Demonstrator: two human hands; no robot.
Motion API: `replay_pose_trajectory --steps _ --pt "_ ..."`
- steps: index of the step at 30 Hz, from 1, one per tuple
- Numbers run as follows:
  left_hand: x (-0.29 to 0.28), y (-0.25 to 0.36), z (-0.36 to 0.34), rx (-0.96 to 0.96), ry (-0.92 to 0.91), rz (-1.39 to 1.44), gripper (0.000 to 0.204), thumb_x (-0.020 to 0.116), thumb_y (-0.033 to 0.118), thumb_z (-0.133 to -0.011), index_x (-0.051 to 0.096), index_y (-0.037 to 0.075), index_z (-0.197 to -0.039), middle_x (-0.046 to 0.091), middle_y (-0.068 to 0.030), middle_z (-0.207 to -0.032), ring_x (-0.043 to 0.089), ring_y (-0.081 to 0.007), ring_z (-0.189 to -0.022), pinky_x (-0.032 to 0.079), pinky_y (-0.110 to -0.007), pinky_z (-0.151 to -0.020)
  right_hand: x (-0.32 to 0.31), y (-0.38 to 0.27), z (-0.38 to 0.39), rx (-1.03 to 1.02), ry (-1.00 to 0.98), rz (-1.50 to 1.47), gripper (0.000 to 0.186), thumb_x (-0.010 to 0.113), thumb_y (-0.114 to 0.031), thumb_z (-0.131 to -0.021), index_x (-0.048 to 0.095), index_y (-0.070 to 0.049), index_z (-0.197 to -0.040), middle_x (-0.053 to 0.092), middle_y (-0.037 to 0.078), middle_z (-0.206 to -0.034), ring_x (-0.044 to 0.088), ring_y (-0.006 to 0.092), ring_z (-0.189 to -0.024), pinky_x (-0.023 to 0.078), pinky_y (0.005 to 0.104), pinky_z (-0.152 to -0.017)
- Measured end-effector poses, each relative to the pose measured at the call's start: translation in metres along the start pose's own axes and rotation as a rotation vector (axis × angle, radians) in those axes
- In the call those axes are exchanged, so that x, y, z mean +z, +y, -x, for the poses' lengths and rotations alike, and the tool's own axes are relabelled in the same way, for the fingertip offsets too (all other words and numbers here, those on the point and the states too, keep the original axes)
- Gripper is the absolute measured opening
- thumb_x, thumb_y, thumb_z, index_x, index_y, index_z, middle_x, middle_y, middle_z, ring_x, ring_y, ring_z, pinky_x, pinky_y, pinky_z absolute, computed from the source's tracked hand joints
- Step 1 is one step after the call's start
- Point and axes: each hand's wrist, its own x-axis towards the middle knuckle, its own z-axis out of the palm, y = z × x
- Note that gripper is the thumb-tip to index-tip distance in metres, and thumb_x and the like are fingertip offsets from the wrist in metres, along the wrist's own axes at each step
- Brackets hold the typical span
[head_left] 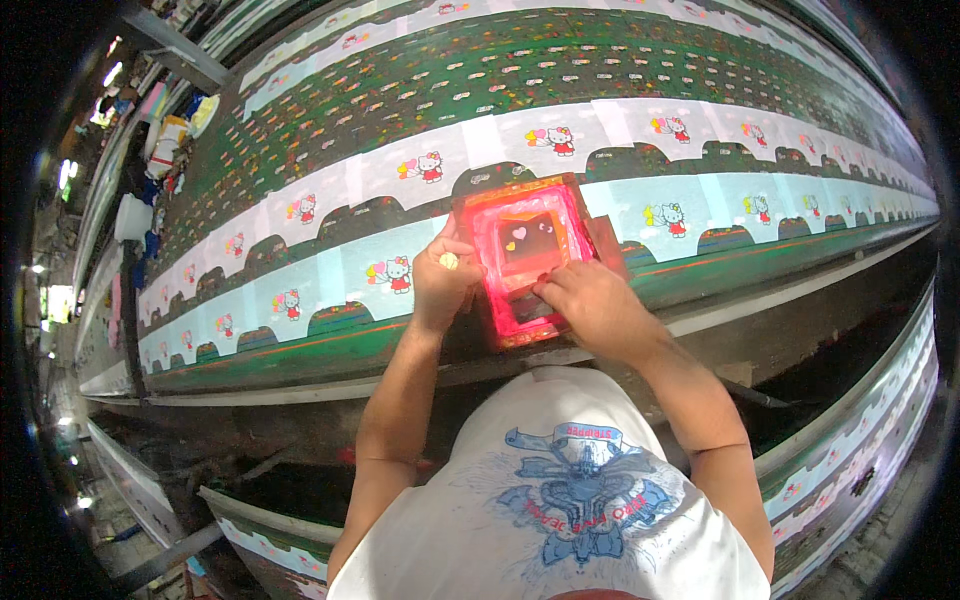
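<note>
A small screen-printing frame (487, 317), smeared with bright pink ink, lies over the near row of light blue cut pieces (625, 200). Its mesh window shows small hearts and a pair of eye-like spots. My left hand (446, 280) is closed around the frame's left side; something pale yellow sits on one finger. Inside the frame's lower right part, my right hand (590, 305) is closed, its fingers pinching what looks like a pink-stained squeegee (528, 272). The fingers hide much of it.
Printed cartoon-cat pieces run in rows along the long green table (400, 333). Beyond the near row lies a white row (500, 140). A metal beam (175, 50) crosses at the far left, near piled cloths and containers (165, 145). Another printed table (850, 470) stands at the lower right.
</note>
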Motion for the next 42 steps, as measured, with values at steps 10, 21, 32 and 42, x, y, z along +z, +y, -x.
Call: replay_pose_trajectory --steps 10,21,32,42 --pt "0.007 0.000 0.001 0.110 0.028 -0.130 0.021 0.083 -0.007 -0.082 0.071 -0.001 -0.098 0.043 -0.0422 -0.175 0.049 -0.0390 -0.164 0.048 -0.040 -0.126 -0.012 0.067 -0.084 0.071 -0.055 0.010 0.045 0.072 0.006 -0.085 0.078 -0.002 -0.128 0.079 0.018 -0.123 0.071 0.0426 -0.122 0.058 0.0536 -0.106" --pt "0.001 -0.020 0.001 0.171 0.050 -0.234 0.032 0.091 0.000 -0.075 0.073 0.010 -0.100 0.050 -0.0400 -0.171 0.060 -0.0436 -0.156 0.052 -0.043 -0.121 0.017 0.023 -0.049 0.035 0.103 0.170 0.047 0.072 -0.009 -0.093 0.076 -0.005 -0.140 0.073 0.016 -0.132 0.069 0.0373 -0.118 0.055 0.0514 -0.107" --pt "0.000 -0.022 -0.001 0.156 -0.021 -0.027 0.030 0.086 -0.007 -0.079 0.073 0.008 -0.101 0.046 -0.0454 -0.171 0.046 -0.0445 -0.166 0.042 -0.046 -0.131 0.025 -0.023 0.013 0.103 0.095 0.013 0.056 0.078 -0.003 -0.083 0.076 -0.005 -0.139 0.072 0.015 -0.133 0.068 0.0377 -0.122 0.055 0.0524 -0.103" --pt "0.034 0.024 -0.003 0.125 0.004 -0.289 0.032 0.085 -0.018 -0.078 0.074 0.006 -0.096 0.042 -0.0340 -0.180 0.044 -0.0392 -0.168 0.049 -0.042 -0.125 0.027 0.014 0.061 0.051 0.416 -0.176 0.047 0.088 -0.007 -0.082 0.080 -0.008 -0.129 0.076 0.013 -0.134 0.072 0.0376 -0.125 0.057 0.0522 -0.103"
